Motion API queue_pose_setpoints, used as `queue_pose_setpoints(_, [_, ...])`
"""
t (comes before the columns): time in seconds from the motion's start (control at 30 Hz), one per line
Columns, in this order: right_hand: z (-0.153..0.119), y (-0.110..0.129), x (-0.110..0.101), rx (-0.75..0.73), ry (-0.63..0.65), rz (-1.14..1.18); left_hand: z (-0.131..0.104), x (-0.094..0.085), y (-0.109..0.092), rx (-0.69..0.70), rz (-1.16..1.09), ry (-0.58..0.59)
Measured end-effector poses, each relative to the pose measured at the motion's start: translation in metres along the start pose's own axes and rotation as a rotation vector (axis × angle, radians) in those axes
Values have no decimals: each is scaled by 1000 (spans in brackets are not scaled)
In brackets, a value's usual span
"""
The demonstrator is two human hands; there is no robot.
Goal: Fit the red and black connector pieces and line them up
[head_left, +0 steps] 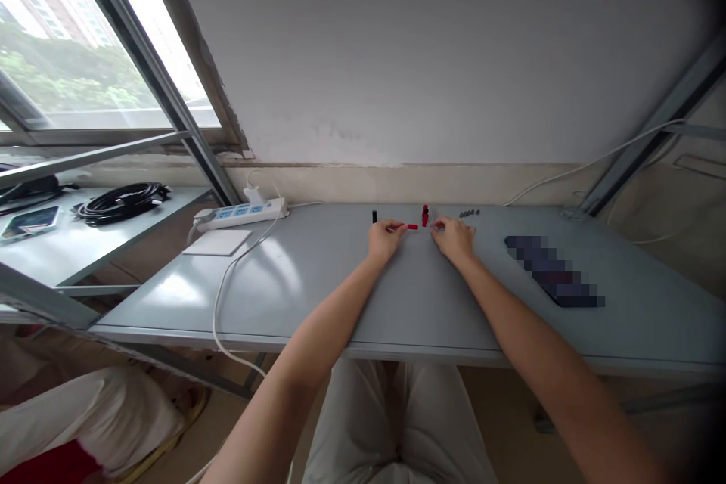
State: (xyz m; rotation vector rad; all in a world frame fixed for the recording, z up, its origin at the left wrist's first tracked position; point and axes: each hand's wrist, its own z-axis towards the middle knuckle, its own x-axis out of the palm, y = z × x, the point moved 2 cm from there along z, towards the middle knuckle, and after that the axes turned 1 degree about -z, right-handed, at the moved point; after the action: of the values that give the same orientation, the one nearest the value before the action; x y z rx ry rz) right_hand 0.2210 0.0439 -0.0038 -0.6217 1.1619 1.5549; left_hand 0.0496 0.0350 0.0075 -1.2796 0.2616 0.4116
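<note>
My left hand (384, 240) is closed in a pinch around a thin red rod (411, 227), perhaps a pen or screwdriver part, which points to the right just above the table. Close beside it, my right hand (454, 239) has its fingertips pressed together. A speck of red shows at those fingertips, too small to name. Behind the hands, a few short red pieces (425, 213) stand by a small clear object. A short black cylinder (374, 216) is upright behind my left hand. Several small dark pieces (469, 213) lie in a row behind my right hand.
A blue-and-white power strip (241, 213) with plugs sits at the back left, beside a white flat box (218, 243). Its white cable (218, 291) runs over the front edge. A dark pixelated object (553, 271) lies on the right. Coiled black cable (122, 203) rests on the neighbouring table.
</note>
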Motion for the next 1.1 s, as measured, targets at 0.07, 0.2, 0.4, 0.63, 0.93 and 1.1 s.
queue_pose_setpoints(0.07, [-3,3,-3,-28,11,-12,0,0,-1,8,-51,1])
queue_pose_setpoints(0.2, [-6,5,-5,-61,15,-27,0,2,1,26,-123,16])
queue_pose_setpoints(0.4, [-6,5,-5,-75,8,-47,0,3,2,36,-111,26])
queue_pose_setpoints(0.63, [-7,5,-5,-129,-14,-67,1,5,4,122,46,2])
queue_pose_setpoints(0.93, [-15,24,-4,-275,-24,-80,-1,9,4,117,77,35])
queue_pose_setpoints(1.1, [-15,25,-6,-225,13,-38,0,7,3,86,46,25])
